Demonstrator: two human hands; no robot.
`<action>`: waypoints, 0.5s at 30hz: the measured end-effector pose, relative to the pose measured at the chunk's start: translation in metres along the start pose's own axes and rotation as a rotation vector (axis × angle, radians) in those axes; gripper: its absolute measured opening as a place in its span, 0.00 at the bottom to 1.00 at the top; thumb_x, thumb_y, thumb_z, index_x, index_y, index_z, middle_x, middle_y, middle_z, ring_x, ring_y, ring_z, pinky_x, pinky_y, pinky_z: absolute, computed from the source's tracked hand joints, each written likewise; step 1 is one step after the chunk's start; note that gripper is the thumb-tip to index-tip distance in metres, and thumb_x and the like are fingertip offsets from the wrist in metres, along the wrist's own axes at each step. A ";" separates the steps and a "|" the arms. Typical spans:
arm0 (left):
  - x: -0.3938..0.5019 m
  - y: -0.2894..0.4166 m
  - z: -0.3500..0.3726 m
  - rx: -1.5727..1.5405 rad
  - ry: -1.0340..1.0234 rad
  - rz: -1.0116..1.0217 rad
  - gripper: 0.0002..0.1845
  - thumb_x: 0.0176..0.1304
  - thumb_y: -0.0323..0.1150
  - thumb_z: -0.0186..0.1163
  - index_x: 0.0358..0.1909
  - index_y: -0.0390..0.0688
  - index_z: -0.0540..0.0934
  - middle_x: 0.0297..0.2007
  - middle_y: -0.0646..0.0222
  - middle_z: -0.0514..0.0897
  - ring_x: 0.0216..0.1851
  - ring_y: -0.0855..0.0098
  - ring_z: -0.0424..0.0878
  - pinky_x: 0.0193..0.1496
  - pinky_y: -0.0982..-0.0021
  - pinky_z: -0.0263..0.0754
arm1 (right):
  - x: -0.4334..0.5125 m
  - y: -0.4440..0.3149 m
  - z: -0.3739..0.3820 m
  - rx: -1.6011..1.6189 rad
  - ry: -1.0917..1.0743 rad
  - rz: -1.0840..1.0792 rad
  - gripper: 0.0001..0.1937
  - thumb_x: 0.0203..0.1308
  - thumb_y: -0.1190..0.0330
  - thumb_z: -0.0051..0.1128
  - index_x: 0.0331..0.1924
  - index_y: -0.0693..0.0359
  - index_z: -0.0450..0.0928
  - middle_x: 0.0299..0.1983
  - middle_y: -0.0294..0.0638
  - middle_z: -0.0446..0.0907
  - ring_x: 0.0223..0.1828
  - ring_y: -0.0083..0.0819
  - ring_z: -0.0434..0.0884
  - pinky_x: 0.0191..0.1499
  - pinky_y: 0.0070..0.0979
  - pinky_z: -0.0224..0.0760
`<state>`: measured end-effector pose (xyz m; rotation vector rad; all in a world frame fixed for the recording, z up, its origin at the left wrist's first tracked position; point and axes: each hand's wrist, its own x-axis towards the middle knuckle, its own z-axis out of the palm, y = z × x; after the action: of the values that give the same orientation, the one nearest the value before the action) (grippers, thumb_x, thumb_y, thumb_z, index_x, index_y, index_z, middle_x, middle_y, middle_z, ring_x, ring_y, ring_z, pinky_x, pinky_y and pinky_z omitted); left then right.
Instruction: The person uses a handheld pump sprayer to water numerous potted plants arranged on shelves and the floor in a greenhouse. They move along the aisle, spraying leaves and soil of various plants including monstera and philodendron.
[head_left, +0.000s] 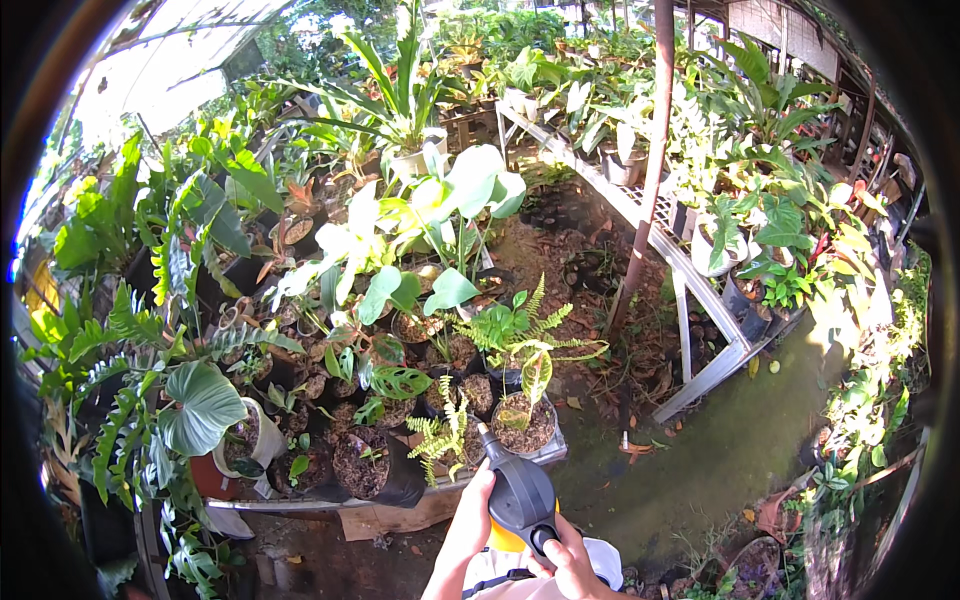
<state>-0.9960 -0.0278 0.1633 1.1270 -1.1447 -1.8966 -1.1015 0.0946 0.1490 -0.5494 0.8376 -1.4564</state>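
Observation:
In front of my body is a pump sprayer (523, 487) with a dark grey plastic head and a yellow bottle, mostly hidden beneath it. My right hand (571, 561) grips the handle, its thumb resting on the trigger button. Along the left side of the head, near the nozzle (486, 433), my left hand (472, 510) holds the sprayer. The nozzle points away from me toward a small potted fern (446, 435) and a white pot (525, 435) with a yellow-green leafed plant. Soil-filled black nursery bags (397, 480) stand to their left.
Potted plants crowd the bench (300, 507) ahead and left. A rusty metal post (651, 172) rises beside a white metal-framed bench (705, 300) bearing more pots. A mossy concrete path (720, 442) runs along the right, with a low plant pot (754, 570) at its near edge.

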 end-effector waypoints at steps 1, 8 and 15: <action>0.000 0.000 0.001 -0.008 0.009 -0.012 0.23 0.77 0.44 0.39 0.60 0.38 0.72 0.51 0.65 0.81 0.51 0.74 0.77 0.61 0.71 0.67 | 0.000 0.000 0.000 0.009 0.001 0.010 0.26 0.69 0.54 0.49 0.60 0.68 0.64 0.28 0.30 0.66 0.20 0.14 0.63 0.23 0.15 0.57; -0.001 0.002 0.004 -0.013 0.010 0.002 0.24 0.77 0.46 0.40 0.60 0.39 0.72 0.50 0.66 0.81 0.51 0.74 0.77 0.61 0.70 0.67 | -0.001 -0.001 -0.002 -0.021 -0.004 0.005 0.27 0.69 0.54 0.49 0.60 0.69 0.63 0.29 0.31 0.66 0.20 0.14 0.63 0.23 0.15 0.57; -0.002 0.003 0.002 0.011 -0.026 0.024 0.24 0.77 0.46 0.40 0.62 0.39 0.71 0.51 0.66 0.80 0.51 0.74 0.76 0.61 0.70 0.67 | 0.000 -0.003 -0.001 -0.041 0.007 0.015 0.26 0.69 0.55 0.48 0.59 0.69 0.64 0.29 0.31 0.67 0.19 0.14 0.63 0.22 0.15 0.56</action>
<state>-0.9965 -0.0272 0.1669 1.0933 -1.1789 -1.8938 -1.1040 0.0948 0.1514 -0.5683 0.8771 -1.4303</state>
